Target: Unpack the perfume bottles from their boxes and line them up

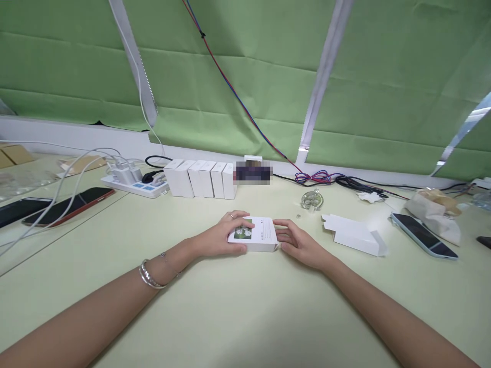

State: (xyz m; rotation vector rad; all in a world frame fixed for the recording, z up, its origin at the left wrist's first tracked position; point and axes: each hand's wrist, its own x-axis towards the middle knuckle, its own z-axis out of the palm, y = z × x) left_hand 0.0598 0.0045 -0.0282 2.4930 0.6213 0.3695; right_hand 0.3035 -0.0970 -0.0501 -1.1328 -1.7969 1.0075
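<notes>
A white cardboard box (264,231) with a picture of white flowers on green lies flat on the table in front of me. My left hand (226,236) grips its left end, thumb at the near side and fingers over the top. At the box's right end is my right hand (297,243), its fingers apart and curved against the end face; whether they touch a flap there is hard to see. To the right lies an unfolded white carton (355,234) with open flaps.
Behind the box stands a row of small white boxes (201,179). A clear round coil (312,200) sits right of centre. Phones (424,235) lie at right and left, near a power strip (134,185) with white cables. Bundled wires (314,177) run along the wall.
</notes>
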